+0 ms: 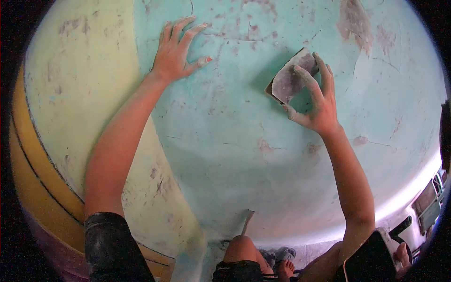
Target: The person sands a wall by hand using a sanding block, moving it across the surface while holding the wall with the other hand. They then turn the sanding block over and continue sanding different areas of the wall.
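Observation:
My left hand point(176, 54) lies against the green wall point(221, 155) at the upper left, fingers spread, with nothing in it. At the upper right, my right hand point(319, 96) grips a grey, dusty sanding pad point(292, 80) between thumb and fingers. The pad is tilted and lies at the wall's surface; its underside is mostly hidden. Dust coats the fingertips of both hands. Cracks and brownish patches mark the wall around the pad.
A yellow-green band point(84, 94) of wall runs down the left, beside an orange curved strip point(42, 174). Below are my knee point(242, 249), a thin flat tool point(247, 221) and a foot point(285, 270). Dark objects point(427, 202) stand at the right edge.

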Demonstrator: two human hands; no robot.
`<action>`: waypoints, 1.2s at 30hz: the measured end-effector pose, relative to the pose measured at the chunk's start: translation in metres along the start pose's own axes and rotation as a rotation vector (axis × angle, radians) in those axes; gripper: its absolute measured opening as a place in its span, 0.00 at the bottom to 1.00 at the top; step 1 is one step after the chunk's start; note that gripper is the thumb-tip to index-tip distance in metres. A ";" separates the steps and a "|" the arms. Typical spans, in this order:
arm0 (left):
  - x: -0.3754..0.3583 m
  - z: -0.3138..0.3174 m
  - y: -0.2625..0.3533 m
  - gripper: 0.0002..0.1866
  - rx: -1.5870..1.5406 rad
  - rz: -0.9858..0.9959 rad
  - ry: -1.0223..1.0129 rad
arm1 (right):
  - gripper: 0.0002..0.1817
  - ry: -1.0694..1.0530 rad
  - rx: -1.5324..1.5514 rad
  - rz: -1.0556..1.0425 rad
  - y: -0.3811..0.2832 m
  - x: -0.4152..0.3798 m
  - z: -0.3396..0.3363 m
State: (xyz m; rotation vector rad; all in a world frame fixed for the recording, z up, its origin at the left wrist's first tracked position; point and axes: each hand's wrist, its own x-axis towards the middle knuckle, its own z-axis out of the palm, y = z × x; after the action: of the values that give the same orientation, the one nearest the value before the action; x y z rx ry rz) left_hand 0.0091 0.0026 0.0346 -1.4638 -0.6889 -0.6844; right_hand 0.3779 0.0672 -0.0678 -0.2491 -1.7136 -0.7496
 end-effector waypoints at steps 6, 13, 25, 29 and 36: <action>-0.003 0.000 0.004 0.40 0.007 -0.048 -0.003 | 0.49 -0.048 -0.066 -0.032 -0.003 0.008 0.002; -0.005 0.002 0.011 0.44 -0.032 -0.071 -0.002 | 0.45 -0.050 -0.043 -0.119 -0.006 0.034 0.003; -0.008 0.006 0.015 0.46 -0.030 -0.081 -0.025 | 0.47 0.020 0.030 -0.022 -0.018 0.024 0.021; -0.009 0.008 0.014 0.46 -0.015 -0.076 -0.011 | 0.46 0.086 0.146 0.031 -0.013 0.020 0.021; -0.009 0.004 0.014 0.46 -0.041 -0.108 -0.026 | 0.46 -0.046 0.025 0.051 -0.027 0.005 0.019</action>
State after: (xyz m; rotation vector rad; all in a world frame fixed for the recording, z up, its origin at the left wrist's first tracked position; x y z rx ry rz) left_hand 0.0147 0.0070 0.0187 -1.4838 -0.7828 -0.7674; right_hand 0.3472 0.0564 -0.0747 -0.2938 -1.7524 -0.6900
